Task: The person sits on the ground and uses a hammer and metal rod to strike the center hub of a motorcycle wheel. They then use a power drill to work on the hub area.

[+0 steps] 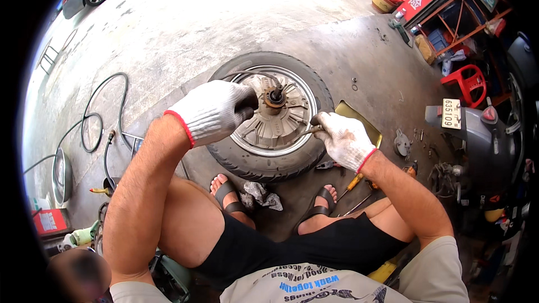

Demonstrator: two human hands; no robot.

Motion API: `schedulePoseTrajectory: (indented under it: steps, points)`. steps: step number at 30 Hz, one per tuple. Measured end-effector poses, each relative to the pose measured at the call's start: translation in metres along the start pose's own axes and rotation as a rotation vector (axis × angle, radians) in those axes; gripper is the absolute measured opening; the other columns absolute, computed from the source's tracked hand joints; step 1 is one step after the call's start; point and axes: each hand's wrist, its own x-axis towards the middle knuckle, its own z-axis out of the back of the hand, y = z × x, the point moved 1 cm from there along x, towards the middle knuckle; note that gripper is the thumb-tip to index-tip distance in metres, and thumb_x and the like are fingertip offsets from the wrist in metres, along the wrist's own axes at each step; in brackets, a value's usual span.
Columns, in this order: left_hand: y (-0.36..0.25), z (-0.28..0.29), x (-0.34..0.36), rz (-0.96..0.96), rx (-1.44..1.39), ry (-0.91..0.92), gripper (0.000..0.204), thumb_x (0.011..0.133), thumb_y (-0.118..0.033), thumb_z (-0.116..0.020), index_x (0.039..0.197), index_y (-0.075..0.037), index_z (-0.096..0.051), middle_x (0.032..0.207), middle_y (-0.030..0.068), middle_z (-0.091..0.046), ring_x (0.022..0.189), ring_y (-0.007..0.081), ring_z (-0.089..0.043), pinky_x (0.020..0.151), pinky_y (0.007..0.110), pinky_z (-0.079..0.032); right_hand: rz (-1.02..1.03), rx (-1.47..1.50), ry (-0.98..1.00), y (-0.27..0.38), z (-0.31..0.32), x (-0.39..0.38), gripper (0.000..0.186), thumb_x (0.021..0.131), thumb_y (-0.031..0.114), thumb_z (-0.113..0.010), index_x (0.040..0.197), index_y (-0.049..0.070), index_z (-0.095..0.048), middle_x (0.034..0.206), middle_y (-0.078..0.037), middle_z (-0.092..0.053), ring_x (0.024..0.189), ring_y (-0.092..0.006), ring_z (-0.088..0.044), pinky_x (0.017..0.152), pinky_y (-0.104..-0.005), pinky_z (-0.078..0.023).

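Note:
A scooter wheel [272,168] with a black tire and a silver hub motor [281,126] lies flat on the floor before me. A dark axle [275,96] stands up from its middle, and a black cable [255,72] curves from there toward the left. My left hand [216,109], in a white knit glove with dirty fingertips, is closed over the hub's left side; its fingers hide whatever they hold. At the wheel's right rim, my gloved right hand [343,139] pinches a thin metal rod [309,131] that points at the hub.
A yellowish tray [359,119] lies right of the wheel, with loose metal parts [402,143] beyond. A yellow-handled screwdriver [353,182] and a crumpled rag [261,195] lie by my feet. A black hose [128,92] loops at left. A scooter [477,140] stands at right.

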Motion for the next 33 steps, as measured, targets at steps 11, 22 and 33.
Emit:
schedulePoseTrajectory:
  steps: [11, 22, 33]
  points:
    - [0.017, 0.007, -0.007, -0.121, -0.075, -0.126, 0.022, 0.092, -0.015, -0.064, 0.112, -0.005, -0.069, 0.101, 0.0196, -0.072, 0.094, 0.0384, -0.068, 0.083, 0.044, -0.053, 0.057, 0.014, 0.038, -0.001, -0.045, 0.01, 0.017, 0.091, 0.013, -0.065, 0.105, 0.007, -0.057, 0.087, -0.017, -0.065, 0.081, -0.0385, -0.066, 0.07, -0.0457, -0.054]
    - [0.021, 0.008, -0.012, -0.084, -0.076, -0.128, 0.022, 0.092, -0.015, -0.063, 0.111, -0.005, -0.069, 0.099, 0.0193, -0.071, 0.093, 0.039, -0.067, 0.082, 0.045, -0.053, -0.044, -0.015, 0.134, 0.009, -0.032, 0.017, 0.018, 0.092, 0.008, -0.065, 0.11, 0.006, -0.063, 0.095, -0.016, -0.068, 0.088, -0.0354, -0.069, 0.076, -0.0406, -0.055]
    - [0.018, 0.009, -0.011, -0.094, -0.084, -0.097, 0.023, 0.093, -0.016, -0.064, 0.113, -0.005, -0.069, 0.1, 0.0193, -0.072, 0.094, 0.0376, -0.068, 0.083, 0.044, -0.053, 0.235, -0.402, 0.374, 0.021, -0.03, 0.034, 0.021, 0.083, 0.009, -0.064, 0.103, 0.005, -0.062, 0.085, -0.015, -0.066, 0.079, -0.0354, -0.068, 0.07, -0.0437, -0.054]
